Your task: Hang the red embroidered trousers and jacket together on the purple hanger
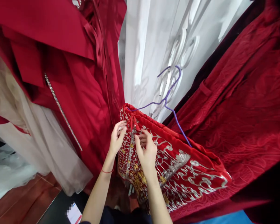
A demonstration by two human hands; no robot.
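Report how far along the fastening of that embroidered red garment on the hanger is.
Done: the embroidered red garment already hangs on the purple hanger. In hand: the left hand and right hand both work at the red tie near its collar. Left: the tie looks loose, not yet closed.

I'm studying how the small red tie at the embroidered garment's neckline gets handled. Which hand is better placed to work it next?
Probably the left hand: its fingertips sit right beside the red tie on the embroidered garment. The right hand grips the cloth lower down.
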